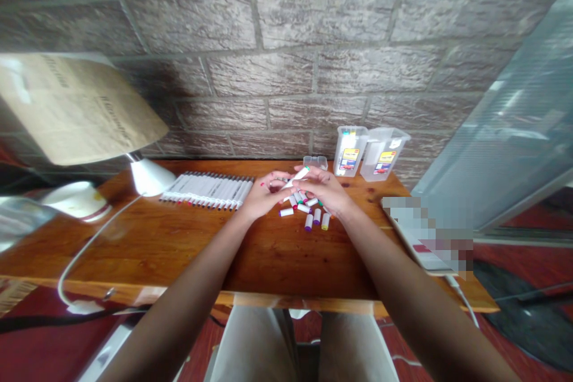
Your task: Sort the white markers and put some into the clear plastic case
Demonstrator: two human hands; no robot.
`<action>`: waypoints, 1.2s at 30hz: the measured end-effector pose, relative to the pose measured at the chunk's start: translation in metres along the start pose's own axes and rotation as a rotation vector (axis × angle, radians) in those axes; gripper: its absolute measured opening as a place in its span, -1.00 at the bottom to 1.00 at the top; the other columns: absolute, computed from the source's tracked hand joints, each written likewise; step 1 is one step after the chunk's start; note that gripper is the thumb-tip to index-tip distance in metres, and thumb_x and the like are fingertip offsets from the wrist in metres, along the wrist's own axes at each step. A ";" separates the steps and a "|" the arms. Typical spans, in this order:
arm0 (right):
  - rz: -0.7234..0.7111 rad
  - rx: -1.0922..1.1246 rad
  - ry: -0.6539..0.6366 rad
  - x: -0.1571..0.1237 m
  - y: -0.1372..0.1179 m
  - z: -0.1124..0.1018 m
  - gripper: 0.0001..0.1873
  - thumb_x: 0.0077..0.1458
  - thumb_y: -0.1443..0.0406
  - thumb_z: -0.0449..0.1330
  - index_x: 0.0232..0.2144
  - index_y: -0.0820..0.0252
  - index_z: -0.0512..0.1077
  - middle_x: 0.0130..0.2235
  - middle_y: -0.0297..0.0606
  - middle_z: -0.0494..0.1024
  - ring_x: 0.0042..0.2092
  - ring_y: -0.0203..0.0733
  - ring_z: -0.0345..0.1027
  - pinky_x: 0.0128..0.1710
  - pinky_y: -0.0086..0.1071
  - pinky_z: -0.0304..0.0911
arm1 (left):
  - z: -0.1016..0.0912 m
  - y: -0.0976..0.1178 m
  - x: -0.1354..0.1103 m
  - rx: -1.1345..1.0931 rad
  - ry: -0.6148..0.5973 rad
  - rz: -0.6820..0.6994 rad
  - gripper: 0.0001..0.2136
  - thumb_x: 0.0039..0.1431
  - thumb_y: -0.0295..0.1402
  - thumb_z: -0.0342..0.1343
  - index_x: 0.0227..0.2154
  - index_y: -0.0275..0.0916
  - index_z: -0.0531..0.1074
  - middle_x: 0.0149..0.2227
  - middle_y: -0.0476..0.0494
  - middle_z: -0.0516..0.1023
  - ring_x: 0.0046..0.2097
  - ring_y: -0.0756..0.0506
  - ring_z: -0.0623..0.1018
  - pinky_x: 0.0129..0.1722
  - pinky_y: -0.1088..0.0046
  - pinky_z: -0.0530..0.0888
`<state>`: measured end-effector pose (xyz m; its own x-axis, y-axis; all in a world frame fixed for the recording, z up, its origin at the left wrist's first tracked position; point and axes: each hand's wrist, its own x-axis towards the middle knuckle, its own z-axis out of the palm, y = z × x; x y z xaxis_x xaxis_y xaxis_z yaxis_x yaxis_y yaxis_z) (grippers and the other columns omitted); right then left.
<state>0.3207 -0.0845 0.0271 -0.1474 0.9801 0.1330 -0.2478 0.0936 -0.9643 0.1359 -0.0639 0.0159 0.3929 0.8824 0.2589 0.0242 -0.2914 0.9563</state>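
Observation:
A white marker (297, 176) with a green end is held slanted between my two hands, above the wooden table. My left hand (264, 196) closes around its lower end. The fingers of my right hand (326, 188) grip it nearer the green end. Several loose marker caps (317, 216), white with purple, yellow, red or green ends, lie scattered under and in front of my hands. Left of my left hand, a row of white markers (208, 191) lies side by side, many with dark ends.
Two clear plastic marker cases (351, 152) stand at the back right, one with markers inside. A small clear lid or box (316, 162) sits behind my hands. A lamp (152, 176), a paper cup (80, 200) and its cable are left; a partly blurred-out flat device (414, 233) lies right.

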 end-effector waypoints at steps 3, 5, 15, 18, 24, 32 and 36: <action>-0.019 0.001 -0.038 0.000 0.001 0.001 -0.55 -0.28 0.20 0.53 -0.24 0.09 0.58 -0.24 -0.32 0.65 -0.37 -0.31 0.44 -0.45 -0.48 0.26 | -0.002 -0.002 0.000 0.012 0.044 0.009 -0.48 -0.06 -0.09 0.42 -0.10 -0.29 0.47 -0.37 -0.08 0.65 -0.46 -0.01 0.53 -0.43 0.50 0.41; -0.018 -0.016 -0.062 -0.001 0.003 0.001 -0.59 -0.23 0.17 0.51 -0.26 0.10 0.58 -0.23 -0.30 0.64 -0.37 -0.32 0.42 -0.46 -0.49 0.25 | -0.003 -0.002 0.001 0.012 0.060 0.009 -0.47 -0.07 -0.09 0.42 -0.10 -0.29 0.47 -0.35 -0.09 0.66 -0.45 -0.01 0.54 -0.42 0.49 0.42; -0.040 -0.065 -0.008 0.001 0.002 0.000 -0.65 -0.18 0.08 0.48 -0.39 0.16 0.56 -0.47 -0.41 0.51 -0.51 -0.42 0.22 -0.54 -0.50 0.06 | 0.001 0.010 -0.002 -0.035 0.039 -0.021 -0.50 -0.07 0.01 0.40 -0.21 -0.30 0.54 -0.36 -0.12 0.66 -0.43 0.00 0.51 -0.38 0.48 0.43; -0.023 -0.044 0.024 0.001 0.001 0.001 -0.61 -0.24 0.08 0.50 -0.38 0.15 0.56 -0.47 -0.42 0.51 -0.53 -0.42 0.20 -0.56 -0.50 0.04 | 0.001 0.015 -0.003 0.000 0.017 -0.043 -0.50 0.00 0.11 0.30 -0.31 -0.31 0.58 -0.37 -0.14 0.65 -0.45 0.01 0.48 -0.40 0.48 0.41; -0.017 -0.003 0.038 0.001 0.000 0.003 -0.57 -0.25 0.05 0.51 -0.33 0.13 0.57 -0.48 -0.43 0.49 -0.53 -0.41 0.20 -0.58 -0.49 0.01 | -0.001 0.013 -0.003 0.031 0.047 0.014 -0.54 0.04 0.08 0.29 -0.32 -0.29 0.60 -0.37 -0.12 0.64 -0.41 0.00 0.50 -0.37 0.48 0.43; 0.009 0.041 0.132 0.004 -0.001 0.003 -0.44 -0.14 -0.20 0.38 -0.32 0.11 0.61 -0.44 -0.32 0.54 -0.52 -0.38 0.26 -0.61 -0.49 0.04 | -0.002 0.009 -0.003 0.068 0.094 0.039 -0.59 -0.02 -0.01 0.38 -0.28 -0.28 0.62 -0.32 -0.14 0.66 -0.34 -0.04 0.57 -0.33 0.46 0.49; 0.034 0.046 0.163 0.003 -0.003 0.003 -0.41 -0.25 -0.22 0.42 -0.37 0.12 0.63 -0.41 -0.30 0.56 -0.52 -0.39 0.27 -0.61 -0.50 0.04 | -0.002 0.006 -0.001 0.084 0.101 0.047 -0.60 -0.05 -0.02 0.40 -0.31 -0.28 0.62 -0.32 -0.14 0.67 -0.31 -0.06 0.58 -0.25 0.42 0.51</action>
<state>0.3182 -0.0819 0.0311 -0.0001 0.9983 0.0580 -0.2894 0.0554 -0.9556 0.1335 -0.0657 0.0212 0.3013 0.8985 0.3192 0.0865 -0.3591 0.9293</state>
